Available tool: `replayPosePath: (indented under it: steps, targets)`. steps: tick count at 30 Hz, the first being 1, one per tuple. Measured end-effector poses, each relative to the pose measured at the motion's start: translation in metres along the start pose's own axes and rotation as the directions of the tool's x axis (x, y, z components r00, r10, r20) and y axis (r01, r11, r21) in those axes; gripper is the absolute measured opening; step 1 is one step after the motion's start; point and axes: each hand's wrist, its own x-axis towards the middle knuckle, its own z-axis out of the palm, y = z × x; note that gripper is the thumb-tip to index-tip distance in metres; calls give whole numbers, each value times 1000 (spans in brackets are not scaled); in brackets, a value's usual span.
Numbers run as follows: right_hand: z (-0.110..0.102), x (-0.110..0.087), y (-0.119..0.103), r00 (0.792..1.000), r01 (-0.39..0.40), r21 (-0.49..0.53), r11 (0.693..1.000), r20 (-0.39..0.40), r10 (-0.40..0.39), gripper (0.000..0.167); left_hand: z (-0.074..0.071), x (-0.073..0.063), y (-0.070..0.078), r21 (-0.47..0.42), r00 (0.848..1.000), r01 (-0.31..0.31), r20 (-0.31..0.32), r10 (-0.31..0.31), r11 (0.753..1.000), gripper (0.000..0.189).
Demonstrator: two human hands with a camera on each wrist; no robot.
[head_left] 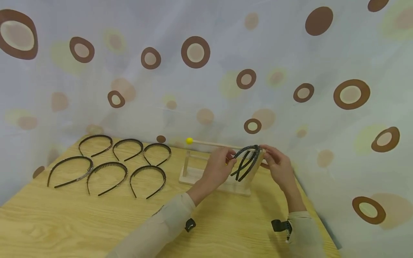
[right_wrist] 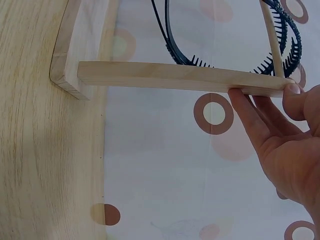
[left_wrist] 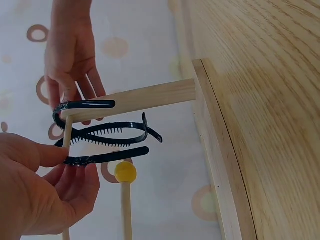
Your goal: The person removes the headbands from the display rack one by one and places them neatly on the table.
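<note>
A pale wooden stand (head_left: 193, 175) has a flat base, uprights and thin rods across the top. Black toothed headbands (head_left: 255, 159) hang on a rod by its right upright (right_wrist: 165, 75), overlapping one another. My left hand (head_left: 217, 166) pinches the nearest headband (left_wrist: 112, 155) at its curved top, thumb against the rod. At the stand's right end, my right hand (head_left: 280, 168) grips the top of the upright between thumb and fingers. A rod with a yellow ball end (head_left: 189, 141) juts left behind my left hand.
Two rows of black headbands (head_left: 108, 165) lie on the left of the wood-grain table (head_left: 64, 222). A wall covering with brown circles (head_left: 195, 82) stands close behind the stand and along the table's right edge.
</note>
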Motion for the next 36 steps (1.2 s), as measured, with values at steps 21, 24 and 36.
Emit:
replayPosePath:
  steps: [21, 24, 36]
  targets:
    - [-2, -1, -2, 1000, 9, 27, 1000, 7, -9, 36, -2, 0, 6, 0, 997, -39, -70, 39, 999, 17]
    - [-1, -1, -1, 1000, 15, 22, 1000, 6, -15, 36, -4, 0, 7, -19, 996, -38, -80, 37, 999, 17]
    - [-1, -1, -4, 1000, 11, 5, 1000, 11, -11, 36, -27, 5, 18, -85, 991, -26, -130, 15, 996, 17]
